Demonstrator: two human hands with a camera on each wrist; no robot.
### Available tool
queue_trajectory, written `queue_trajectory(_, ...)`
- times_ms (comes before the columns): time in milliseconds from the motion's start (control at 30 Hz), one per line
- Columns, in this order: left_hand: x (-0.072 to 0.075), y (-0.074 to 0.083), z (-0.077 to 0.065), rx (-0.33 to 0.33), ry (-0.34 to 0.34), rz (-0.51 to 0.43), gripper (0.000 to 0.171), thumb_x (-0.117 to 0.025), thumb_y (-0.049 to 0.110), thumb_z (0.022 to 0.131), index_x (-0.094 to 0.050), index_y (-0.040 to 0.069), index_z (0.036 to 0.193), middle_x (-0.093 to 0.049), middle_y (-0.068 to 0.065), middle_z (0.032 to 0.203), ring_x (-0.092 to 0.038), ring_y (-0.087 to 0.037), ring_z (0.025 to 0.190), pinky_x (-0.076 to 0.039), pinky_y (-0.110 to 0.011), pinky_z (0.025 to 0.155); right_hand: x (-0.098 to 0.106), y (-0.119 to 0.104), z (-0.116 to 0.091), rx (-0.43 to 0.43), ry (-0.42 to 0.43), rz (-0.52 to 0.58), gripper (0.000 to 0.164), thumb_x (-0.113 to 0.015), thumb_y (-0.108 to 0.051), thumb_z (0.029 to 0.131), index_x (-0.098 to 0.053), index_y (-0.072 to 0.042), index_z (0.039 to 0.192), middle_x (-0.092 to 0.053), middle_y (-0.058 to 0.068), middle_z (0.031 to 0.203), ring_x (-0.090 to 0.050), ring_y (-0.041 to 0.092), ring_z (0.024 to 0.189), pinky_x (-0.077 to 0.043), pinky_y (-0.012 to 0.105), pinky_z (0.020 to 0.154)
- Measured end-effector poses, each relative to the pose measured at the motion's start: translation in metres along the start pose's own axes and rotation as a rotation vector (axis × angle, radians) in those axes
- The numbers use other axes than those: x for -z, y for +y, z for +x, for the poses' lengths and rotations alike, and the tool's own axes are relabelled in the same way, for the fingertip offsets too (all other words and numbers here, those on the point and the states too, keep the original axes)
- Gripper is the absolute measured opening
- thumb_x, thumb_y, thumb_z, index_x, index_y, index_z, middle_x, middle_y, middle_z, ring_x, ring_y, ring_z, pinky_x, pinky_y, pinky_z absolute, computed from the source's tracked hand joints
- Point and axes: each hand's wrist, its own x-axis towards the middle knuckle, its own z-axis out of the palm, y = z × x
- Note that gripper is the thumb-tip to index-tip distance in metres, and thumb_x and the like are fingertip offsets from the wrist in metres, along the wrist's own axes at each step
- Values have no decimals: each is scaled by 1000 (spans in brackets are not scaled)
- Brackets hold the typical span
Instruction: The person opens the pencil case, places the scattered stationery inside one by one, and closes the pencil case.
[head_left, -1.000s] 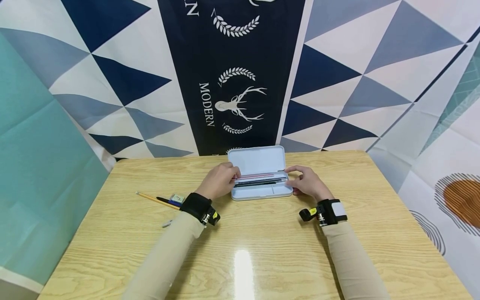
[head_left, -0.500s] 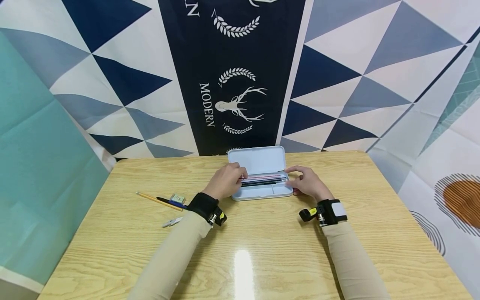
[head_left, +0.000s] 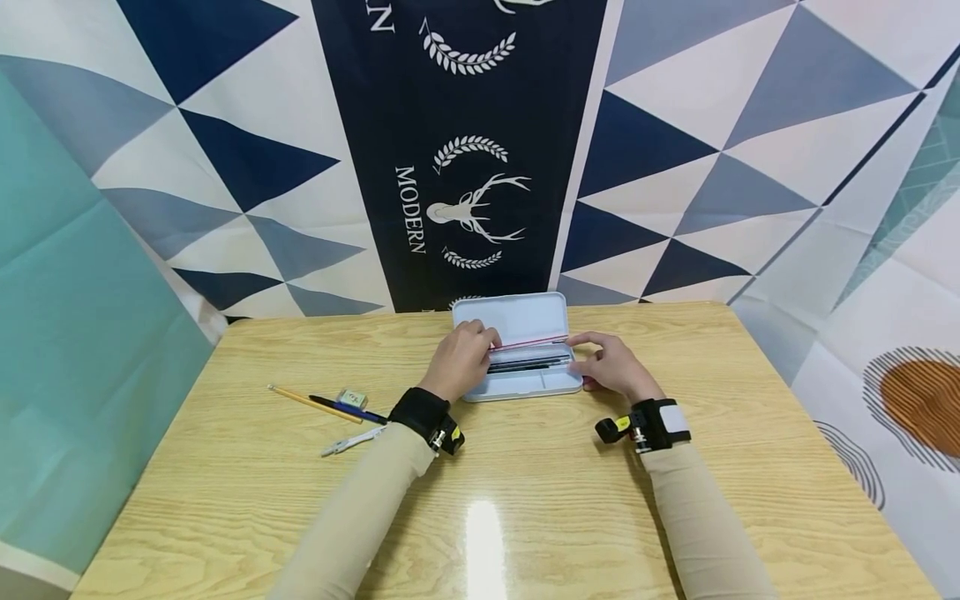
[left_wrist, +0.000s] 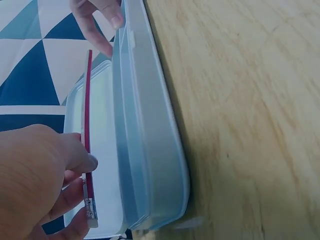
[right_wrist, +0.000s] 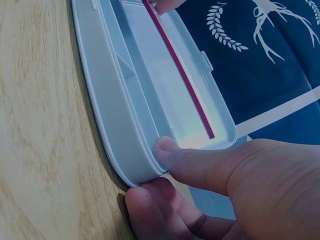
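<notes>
A light-blue pencil case [head_left: 517, 387] lies with its lid raised near the table's back edge. My left hand [head_left: 459, 360] pinches a red-and-white pencil [left_wrist: 87, 115] between thumb and fingers, above the case. That pencil has a metal band and an eraser at the end near my palm, seen in the left wrist view. My right hand [head_left: 617, 368] grips the right end of the case, with the thumb [right_wrist: 167, 150] over its rim and fingers outside against the wall. Several dark pencils [head_left: 528, 365] lie inside the case's rear compartment.
To the left on the wooden table [head_left: 555, 500] lie a yellow pencil [head_left: 300, 399], a black-and-blue pen [head_left: 341, 407], a small eraser [head_left: 352, 398] and a silver compass [head_left: 348, 442]. A patterned cloth [head_left: 465, 125] hangs behind the table.
My left hand has shifted right along the case and lifted the red-and-white pencil up from the others. The compass on the table shows more fully. My right hand stays at the case's end.
</notes>
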Motion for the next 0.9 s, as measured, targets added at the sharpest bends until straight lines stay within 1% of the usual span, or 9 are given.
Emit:
queue_trajectory(133,-4,0,0,13,12,-1,22,-67,0,87,-75,13,102,-68,-7,93,-62,-23,88,-58,-36,77,0,0,1,1,0,-4,47,-69,-14,94,-57,-13,139,-59,9,73,-61,16,57,-55,23,53)
queue_trajectory(400,-12,1,0,27,-23,-24,20,-65,1,91,-75,12,104,-68,-8,95,-62,-23,88,-59,-35,77,0,0,2,3,6,-13,47,-69,-13,93,-57,-11,139,-59,10,73,-62,17,58,-55,23,52)
queue_trajectory(567,-15,0,-1,20,-19,-19,20,-65,0,90,-75,12,103,-68,-8,94,-62,-23,88,-59,-35,76,0,0,1,-3,8,-13,47,-69,-12,93,-57,-12,139,-62,12,77,-63,17,58,-55,23,52)
queue_trajectory(767,-18,-1,-2,15,-28,-18,22,-65,-2,90,-76,12,103,-69,-8,94,-63,-23,89,-59,-34,78,-1,-1,2,1,9,-12,45,-69,-12,93,-59,-14,137,-59,9,72,-62,16,57,-55,23,52)
queue_trajectory(900,-19,-2,-2,19,-47,-15,23,-65,-3,90,-76,12,104,-70,-8,95,-64,-23,91,-59,-34,80,-1,-1,1,2,8,0,44,-69,-11,93,-60,-14,136,-58,8,69,-61,16,56,-55,23,51)
